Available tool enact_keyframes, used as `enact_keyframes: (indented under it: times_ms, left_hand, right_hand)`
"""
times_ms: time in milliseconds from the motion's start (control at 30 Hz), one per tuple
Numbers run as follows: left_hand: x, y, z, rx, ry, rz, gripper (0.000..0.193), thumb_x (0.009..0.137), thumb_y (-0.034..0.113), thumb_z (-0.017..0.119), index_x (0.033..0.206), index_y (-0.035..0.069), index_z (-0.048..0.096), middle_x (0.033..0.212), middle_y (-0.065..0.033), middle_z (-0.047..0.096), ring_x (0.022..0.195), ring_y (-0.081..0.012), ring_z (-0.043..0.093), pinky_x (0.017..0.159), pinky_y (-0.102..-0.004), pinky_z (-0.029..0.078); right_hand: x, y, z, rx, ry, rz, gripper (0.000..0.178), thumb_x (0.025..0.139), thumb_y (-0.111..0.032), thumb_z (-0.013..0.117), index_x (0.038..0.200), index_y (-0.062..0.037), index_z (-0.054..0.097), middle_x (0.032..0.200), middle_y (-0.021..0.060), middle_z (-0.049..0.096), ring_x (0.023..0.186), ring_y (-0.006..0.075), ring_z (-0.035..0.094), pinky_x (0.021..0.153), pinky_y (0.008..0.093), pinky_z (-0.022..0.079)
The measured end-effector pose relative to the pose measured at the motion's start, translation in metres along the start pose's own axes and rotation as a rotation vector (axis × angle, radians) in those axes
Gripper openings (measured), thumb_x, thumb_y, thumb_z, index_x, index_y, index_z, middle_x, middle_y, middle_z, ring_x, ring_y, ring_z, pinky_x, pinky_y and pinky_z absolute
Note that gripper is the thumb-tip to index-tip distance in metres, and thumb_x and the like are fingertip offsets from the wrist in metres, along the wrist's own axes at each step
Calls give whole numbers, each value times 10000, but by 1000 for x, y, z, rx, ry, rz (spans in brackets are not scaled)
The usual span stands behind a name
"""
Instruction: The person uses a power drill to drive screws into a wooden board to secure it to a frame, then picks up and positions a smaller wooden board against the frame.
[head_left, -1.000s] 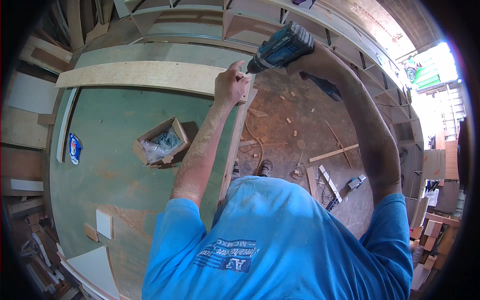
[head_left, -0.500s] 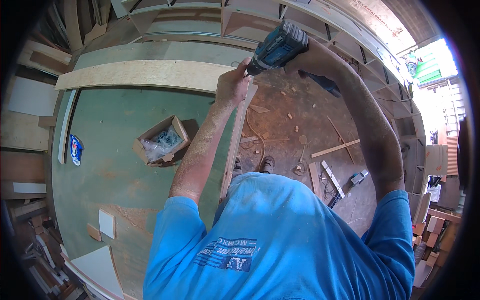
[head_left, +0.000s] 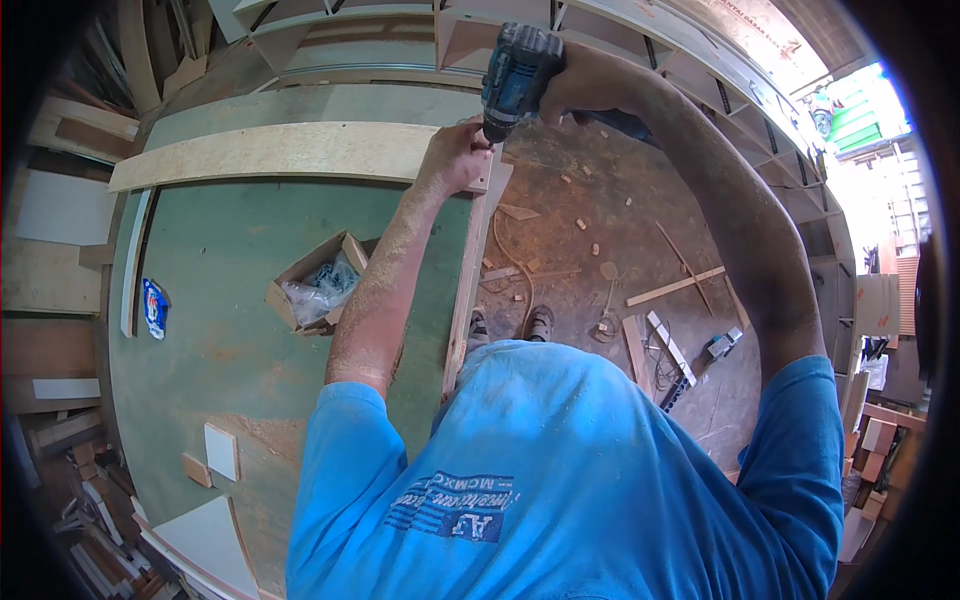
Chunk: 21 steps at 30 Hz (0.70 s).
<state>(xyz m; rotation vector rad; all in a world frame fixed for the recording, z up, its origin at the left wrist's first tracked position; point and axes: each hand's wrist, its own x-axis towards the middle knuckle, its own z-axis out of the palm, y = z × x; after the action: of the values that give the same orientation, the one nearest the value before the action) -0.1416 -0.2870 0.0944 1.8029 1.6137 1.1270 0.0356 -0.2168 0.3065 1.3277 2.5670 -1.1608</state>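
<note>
My right hand (head_left: pixel 580 85) is wrapped round the grip of a blue and black cordless drill (head_left: pixel 515 75). The drill points down at the right end of a long pale wooden board (head_left: pixel 280 148). Beside the drill's tip, the fingers of my left hand (head_left: pixel 456 156) are pinched together over that board end; whatever they hold is too small to make out. A dark hole or screw head shows at the board's corner. Under the board's right end, a narrow wooden rail (head_left: pixel 466 290) runs back toward me along the green tabletop's edge.
On the green tabletop (head_left: pixel 240 365) stand an open cardboard box (head_left: pixel 318 283) with plastic bags and a blue and white packet (head_left: pixel 154 308). Wood offcuts, cords and a power tool (head_left: pixel 722 345) lie on the floor at right. Shelving units (head_left: pixel 690 85) line the far side.
The drill has swung left and more upright over the board's end, and my right hand moved with it. My left hand has shifted slightly left, uncovering the board's corner.
</note>
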Motion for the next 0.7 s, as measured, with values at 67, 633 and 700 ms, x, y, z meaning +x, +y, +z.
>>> enact_keyframes:
  times_ms: [67,633,700]
  left_hand:
    - [5,2,-5,-63,-112,-92,210,824,115,754,997,30,671,917,-96,763,893,-205,742,800,-333,570]
    - [8,-24,10,-121,-62,-83,186,852,45,724,1037,39,702,943,-51,775,902,-110,724,843,-272,562]
    - [7,-26,11,-131,-54,-87,182,855,40,721,1036,39,704,942,-50,775,899,-107,724,841,-269,562]
  right_hand:
    - [2,0,0,2,2,0,376,597,-52,763,965,-8,697,783,77,667,594,151,626,492,293,506]
    - [1,-11,2,-41,16,-18,377,602,-71,777,963,11,704,793,98,671,557,169,613,494,309,498]
    - [5,-8,2,-49,4,-3,383,602,-70,776,969,10,702,794,99,671,553,169,613,497,309,499]
